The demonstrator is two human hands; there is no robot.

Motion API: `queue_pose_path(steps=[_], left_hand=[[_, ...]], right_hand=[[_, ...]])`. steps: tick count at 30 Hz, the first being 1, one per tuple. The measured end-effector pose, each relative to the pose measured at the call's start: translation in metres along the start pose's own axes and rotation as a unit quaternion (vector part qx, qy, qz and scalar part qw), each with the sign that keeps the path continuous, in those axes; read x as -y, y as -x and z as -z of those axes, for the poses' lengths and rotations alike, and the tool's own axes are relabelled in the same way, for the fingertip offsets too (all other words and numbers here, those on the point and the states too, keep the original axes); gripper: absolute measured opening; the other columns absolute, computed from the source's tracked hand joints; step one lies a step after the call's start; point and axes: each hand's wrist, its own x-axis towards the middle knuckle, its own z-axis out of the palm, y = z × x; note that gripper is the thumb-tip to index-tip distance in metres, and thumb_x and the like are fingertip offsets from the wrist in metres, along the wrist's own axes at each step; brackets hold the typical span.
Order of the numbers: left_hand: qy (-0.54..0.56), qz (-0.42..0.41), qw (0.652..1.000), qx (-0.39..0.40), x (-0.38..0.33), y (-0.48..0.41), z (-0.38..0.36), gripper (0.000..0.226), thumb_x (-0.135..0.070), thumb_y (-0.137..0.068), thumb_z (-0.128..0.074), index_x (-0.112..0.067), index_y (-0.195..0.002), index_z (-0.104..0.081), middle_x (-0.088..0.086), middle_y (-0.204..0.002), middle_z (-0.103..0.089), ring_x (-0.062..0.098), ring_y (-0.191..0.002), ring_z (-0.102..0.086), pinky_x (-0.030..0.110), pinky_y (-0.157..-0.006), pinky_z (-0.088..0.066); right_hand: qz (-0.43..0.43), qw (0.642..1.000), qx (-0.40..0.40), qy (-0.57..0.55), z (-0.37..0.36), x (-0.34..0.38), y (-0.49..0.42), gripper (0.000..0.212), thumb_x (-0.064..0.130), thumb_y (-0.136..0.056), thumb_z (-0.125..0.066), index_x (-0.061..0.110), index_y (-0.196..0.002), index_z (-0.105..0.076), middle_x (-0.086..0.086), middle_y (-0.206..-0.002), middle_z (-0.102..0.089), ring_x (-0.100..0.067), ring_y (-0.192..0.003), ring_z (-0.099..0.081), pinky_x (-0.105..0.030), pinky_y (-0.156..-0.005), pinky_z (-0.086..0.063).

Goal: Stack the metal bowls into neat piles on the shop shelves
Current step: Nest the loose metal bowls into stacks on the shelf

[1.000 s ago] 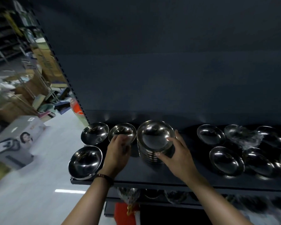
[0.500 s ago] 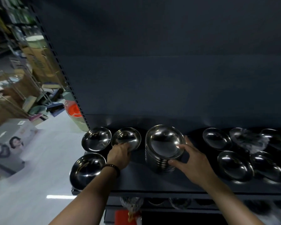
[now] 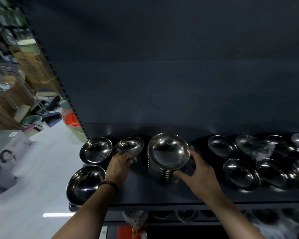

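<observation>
A pile of several shiny metal bowls (image 3: 167, 152) stands at the middle of the dark shelf (image 3: 140, 192). My right hand (image 3: 198, 171) grips the pile's right side, thumb low at the front and fingers on the rim. My left hand (image 3: 121, 161) grips the near rim of a single bowl (image 3: 129, 145), which is tilted just left of the pile. Two more loose bowls lie further left, one at the back (image 3: 96, 150) and one at the shelf's front corner (image 3: 85, 183).
Several loose bowls (image 3: 240, 173) and a plastic-wrapped one (image 3: 252, 145) lie on the right of the shelf. The dark back panel (image 3: 162, 83) rises behind. A lower shelf with goods shows below. Boxes and an orange container (image 3: 71, 120) stand on the floor at the left.
My left hand has closed on the single bowl's near rim and tipped it up. My right hand has stayed on the pile.
</observation>
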Motion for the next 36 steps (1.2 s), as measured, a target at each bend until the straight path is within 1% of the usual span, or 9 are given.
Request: queue_pose_path(steps=[4, 8, 12, 15, 17, 20, 23, 28, 36], left_hand=[[-0.003, -0.032, 0.997, -0.076, -0.021, 0.006, 0.023, 0.012, -0.014, -0.092, -0.074, -0.024, -0.099, -0.076, -0.001, -0.094, -0.066, 0.023, -0.083, -0.065, 0.036, -0.071, -0.054], [0.005, -0.065, 0.990, -0.125, -0.051, 0.011, 0.049, 0.009, -0.019, -0.097, -0.072, -0.025, -0.104, -0.075, -0.002, -0.097, -0.065, 0.020, -0.087, -0.064, 0.039, -0.077, -0.055], [-0.008, -0.113, 0.982, -0.154, -0.085, 0.018, 0.066, 0.012, -0.017, -0.097, -0.073, -0.023, -0.107, -0.077, -0.002, -0.096, -0.065, 0.021, -0.088, -0.062, 0.038, -0.081, -0.053], [-0.021, -0.159, 0.977, -0.143, -0.111, 0.026, 0.068, 0.012, -0.016, -0.098, -0.073, -0.023, -0.106, -0.077, -0.004, -0.094, -0.064, 0.021, -0.088, -0.061, 0.034, -0.082, -0.051], [-0.031, -0.185, 0.974, -0.128, -0.124, 0.033, 0.062, 0.010, -0.017, -0.098, -0.074, -0.023, -0.105, -0.077, -0.005, -0.094, -0.065, 0.021, -0.088, -0.060, 0.034, -0.081, -0.051], [-0.034, -0.204, 0.973, -0.104, -0.135, 0.039, 0.047, 0.013, -0.017, -0.097, -0.074, -0.026, -0.106, -0.077, -0.007, -0.097, -0.066, 0.020, -0.090, -0.061, 0.036, -0.081, -0.053], [-0.039, -0.210, 0.974, -0.070, -0.141, 0.044, 0.031, 0.013, -0.019, -0.097, -0.071, -0.028, -0.105, -0.076, -0.008, -0.097, -0.064, 0.020, -0.092, -0.060, 0.040, -0.081, -0.054], [-0.042, -0.213, 0.976, -0.021, -0.150, 0.050, 0.015, 0.011, -0.024, -0.098, -0.064, -0.031, -0.100, -0.072, -0.011, -0.097, -0.061, 0.018, -0.094, -0.057, 0.039, -0.080, -0.052], [-0.017, -0.168, 0.985, -0.014, -0.156, 0.054, 0.008, 0.012, -0.015, -0.092, -0.071, -0.026, -0.093, -0.075, -0.010, -0.094, -0.066, 0.014, -0.092, -0.061, 0.037, -0.082, -0.052]], right_hand=[[0.052, 0.995, -0.003, 0.085, 0.001, -0.010, 0.002, 0.084, 0.057, -0.082, -0.080, 0.044, -0.154, -0.038, 0.025, -0.169, -0.023, 0.001, -0.153, -0.026, -0.027, -0.121, -0.033], [0.118, 0.986, -0.058, 0.105, -0.003, -0.017, 0.003, 0.065, 0.042, -0.086, -0.082, 0.032, -0.145, -0.058, 0.020, -0.158, -0.043, 0.000, -0.149, -0.036, -0.033, -0.117, -0.044], [0.196, 0.971, -0.090, 0.101, -0.005, -0.026, 0.007, 0.057, 0.031, -0.086, -0.085, 0.020, -0.138, -0.067, 0.009, -0.155, -0.052, -0.008, -0.147, -0.044, -0.032, -0.116, -0.045], [0.226, 0.965, -0.088, 0.100, -0.003, -0.030, 0.011, 0.055, 0.033, -0.087, -0.083, 0.016, -0.137, -0.068, 0.005, -0.153, -0.054, -0.012, -0.145, -0.048, -0.036, -0.113, -0.047], [0.214, 0.968, -0.089, 0.099, -0.001, -0.030, 0.015, 0.060, 0.039, -0.089, -0.078, 0.016, -0.142, -0.063, 0.003, -0.154, -0.053, -0.014, -0.144, -0.050, -0.038, -0.112, -0.049], [0.175, 0.981, -0.055, 0.063, 0.006, -0.024, 0.021, 0.079, 0.041, -0.094, -0.072, 0.021, -0.161, -0.036, 0.007, -0.167, -0.035, -0.008, -0.154, -0.032, -0.030, -0.121, -0.037], [0.186, 0.980, -0.042, 0.063, 0.012, -0.018, 0.026, 0.089, 0.036, -0.095, -0.075, 0.018, -0.166, -0.024, 0.007, -0.173, -0.020, -0.011, -0.159, -0.022, -0.034, -0.124, -0.033], [0.218, 0.972, -0.034, 0.086, 0.014, -0.020, 0.029, 0.087, 0.035, -0.094, -0.077, 0.016, -0.164, -0.029, 0.003, -0.175, -0.015, -0.018, -0.161, -0.017, -0.048, -0.123, -0.036], [0.227, 0.966, 0.001, 0.126, 0.002, -0.024, 0.032, 0.077, 0.046, -0.098, -0.066, 0.014, -0.161, -0.037, 0.000, -0.175, -0.014, -0.018, -0.162, -0.007, -0.050, -0.124, -0.031]])
